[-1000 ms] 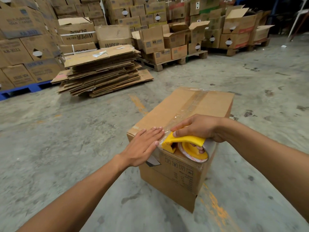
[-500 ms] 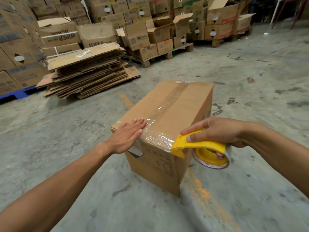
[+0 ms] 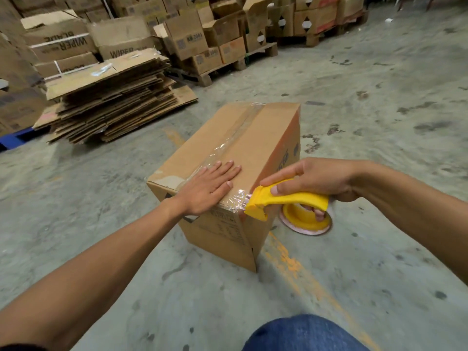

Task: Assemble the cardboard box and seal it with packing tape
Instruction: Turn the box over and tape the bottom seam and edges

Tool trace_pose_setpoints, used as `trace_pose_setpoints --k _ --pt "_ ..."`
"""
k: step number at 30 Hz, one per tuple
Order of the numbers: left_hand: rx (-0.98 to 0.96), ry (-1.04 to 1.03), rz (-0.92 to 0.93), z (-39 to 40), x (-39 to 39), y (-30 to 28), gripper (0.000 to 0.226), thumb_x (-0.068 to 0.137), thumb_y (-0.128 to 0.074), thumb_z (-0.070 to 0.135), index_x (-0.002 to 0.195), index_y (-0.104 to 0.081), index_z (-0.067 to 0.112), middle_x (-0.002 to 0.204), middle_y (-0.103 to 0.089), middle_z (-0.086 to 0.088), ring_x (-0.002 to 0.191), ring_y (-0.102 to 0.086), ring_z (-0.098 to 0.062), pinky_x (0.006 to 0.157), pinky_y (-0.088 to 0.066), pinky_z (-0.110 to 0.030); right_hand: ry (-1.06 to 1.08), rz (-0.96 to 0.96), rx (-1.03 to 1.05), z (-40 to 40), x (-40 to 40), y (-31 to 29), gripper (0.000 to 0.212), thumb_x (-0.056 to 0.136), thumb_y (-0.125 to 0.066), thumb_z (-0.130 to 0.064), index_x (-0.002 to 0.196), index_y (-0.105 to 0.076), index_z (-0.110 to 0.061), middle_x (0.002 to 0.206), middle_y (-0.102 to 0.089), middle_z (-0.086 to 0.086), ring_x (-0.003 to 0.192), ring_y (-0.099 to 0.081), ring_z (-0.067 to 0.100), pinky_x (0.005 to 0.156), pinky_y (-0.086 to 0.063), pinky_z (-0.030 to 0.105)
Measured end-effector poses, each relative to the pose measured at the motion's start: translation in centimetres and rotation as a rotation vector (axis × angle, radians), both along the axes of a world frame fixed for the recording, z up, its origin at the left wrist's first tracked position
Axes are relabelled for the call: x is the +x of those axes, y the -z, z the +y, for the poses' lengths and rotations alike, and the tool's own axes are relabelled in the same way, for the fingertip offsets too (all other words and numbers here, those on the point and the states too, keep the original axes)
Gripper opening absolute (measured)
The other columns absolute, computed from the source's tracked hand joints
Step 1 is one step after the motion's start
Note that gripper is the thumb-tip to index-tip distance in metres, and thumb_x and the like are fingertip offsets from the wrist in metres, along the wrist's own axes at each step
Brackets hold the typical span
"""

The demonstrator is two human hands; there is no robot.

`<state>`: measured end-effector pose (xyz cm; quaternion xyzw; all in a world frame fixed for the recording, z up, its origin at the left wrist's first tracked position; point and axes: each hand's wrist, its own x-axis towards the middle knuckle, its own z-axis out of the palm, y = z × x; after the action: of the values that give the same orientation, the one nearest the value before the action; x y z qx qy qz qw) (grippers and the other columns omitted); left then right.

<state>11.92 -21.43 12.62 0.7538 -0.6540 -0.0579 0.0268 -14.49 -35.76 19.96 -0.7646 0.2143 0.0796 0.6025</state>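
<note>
just the one cam on your head, wide-angle, looking forward and down, close over your hands and the box (image 3: 235,158), pallets further back

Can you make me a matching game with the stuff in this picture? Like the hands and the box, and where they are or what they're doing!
Things:
1. left hand
2. right hand
3. cardboard box
4. stack of flattened cardboard

Places or states:
A. piled on the floor in the background
B. lying flat on the box top
C. holding the yellow tape dispenser
D. taped along its top seam

Pairs: 1-B, 2-C, 3-D, 4-A
</note>
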Motion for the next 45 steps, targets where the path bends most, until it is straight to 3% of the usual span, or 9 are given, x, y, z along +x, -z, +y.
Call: trace_pose_setpoints --k 8,13,15,18,20,25,32,41,45 --pt "-0.009 -0.015 0.001 0.1 -0.5 -0.3 0.061 0.093 -0.003 0.061 0.152 -0.002 0.044 0.162 0.005 0.015 0.149 0.009 -0.010 0.121 0.004 -0.037 -0.076 0.097 -0.014 -1.3 -2.6 1.3 0.032 0.089 -0.068 -0.024 0.120 -0.068 -0.033 0.070 -0.073 0.003 0.043 -0.054 0.023 0.039 -0.052 0.026" --pt "-0.013 -0.015 -0.013 0.1 -0.5 -0.2 0.060 0.093 -0.003 0.061 0.151 -0.001 0.045 0.162 0.004 0.016 0.149 0.009 -0.009 0.120 0.004 -0.034 -0.040 0.127 -0.012 -1.3 0.0 2.7 0.030 0.089 -0.070 -0.028 0.119 -0.071 -0.028 0.084 -0.071 0.018 0.043 -0.053 0.023 0.041 -0.053 0.028" --pt "-0.016 -0.015 -0.008 0.1 -0.4 -0.2 0.060 0.094 -0.004 0.061 0.151 -0.001 0.045 0.161 0.004 0.016 0.149 0.009 -0.009 0.120 0.003 -0.034 -0.059 0.289 -0.183 -1.8 0.9 4.8 0.026 0.091 -0.066 -0.031 0.113 -0.073 -0.019 0.081 -0.066 0.016 0.052 -0.055 0.023 0.050 -0.055 0.031" --pt "-0.009 -0.028 -0.006 0.6 0.1 -0.4 0.058 0.095 -0.004 0.061 0.151 0.000 0.046 0.161 0.005 0.017 0.148 0.010 -0.008 0.121 0.002 -0.038 -0.319 0.756 -0.521 -2.1 -0.1 11.1 0.048 0.085 -0.061 -0.049 0.109 -0.072 -0.009 0.100 -0.067 0.008 0.082 -0.059 0.025 0.081 -0.055 0.040" --pt "0.001 -0.038 -0.004 0.6 0.0 -0.7 0.061 0.092 -0.004 0.065 0.150 0.002 0.047 0.161 0.007 0.018 0.148 0.011 -0.008 0.122 0.002 -0.041 -0.289 0.901 -0.506 -2.8 -1.8 13.8 0.048 0.085 -0.064 -0.052 0.108 -0.068 -0.009 0.102 -0.063 0.007 0.087 -0.057 0.025 0.078 -0.049 0.036" --pt "0.130 -0.151 -0.018 -0.7 -2.8 -1.3 0.075 0.090 -0.015 0.073 0.154 0.005 0.039 0.162 0.012 0.011 0.150 0.012 -0.019 0.120 0.006 -0.049 0.002 0.779 -0.314 -5.2 -1.1 13.0 0.051 0.081 -0.075 -0.041 0.114 -0.071 -0.003 0.114 -0.070 0.018 0.092 -0.069 0.034 0.080 -0.059 0.041" --pt "0.144 -0.329 -0.099 -1.8 -6.6 -1.2 0.082 0.095 -0.027 0.059 0.155 0.007 0.015 0.163 0.012 -0.005 0.150 0.009 -0.033 0.118 -0.002 -0.058 -0.069 0.777 -0.392 -4.2 0.8 13.9 0.048 0.082 -0.072 -0.043 0.114 -0.072 -0.007 0.114 -0.072 0.014 0.099 -0.070 0.031 0.085 -0.057 0.041" --pt "-0.229 -0.308 -0.274 0.6 -7.6 2.3 0.093 0.086 -0.060 0.053 0.156 -0.009 0.021 0.164 -0.011 -0.001 0.150 -0.011 -0.022 0.119 -0.012 -0.049 -0.157 0.781 -0.479 -4.0 0.8 15.5 0.047 0.084 -0.068 -0.045 0.114 -0.070 -0.009 0.116 -0.069 0.011 0.090 -0.063 0.029 0.077 -0.051 0.038" --pt "-0.426 -0.279 -0.267 2.4 -6.7 3.8 0.086 0.078 -0.070 0.052 0.150 -0.033 0.025 0.157 -0.035 0.001 0.147 -0.025 -0.023 0.118 -0.015 -0.052 -0.212 0.692 -0.465 -2.7 1.4 15.6 0.052 0.083 -0.068 -0.047 0.127 -0.066 -0.018 0.134 -0.060 0.000 0.116 -0.059 0.027 0.099 -0.048 0.038"
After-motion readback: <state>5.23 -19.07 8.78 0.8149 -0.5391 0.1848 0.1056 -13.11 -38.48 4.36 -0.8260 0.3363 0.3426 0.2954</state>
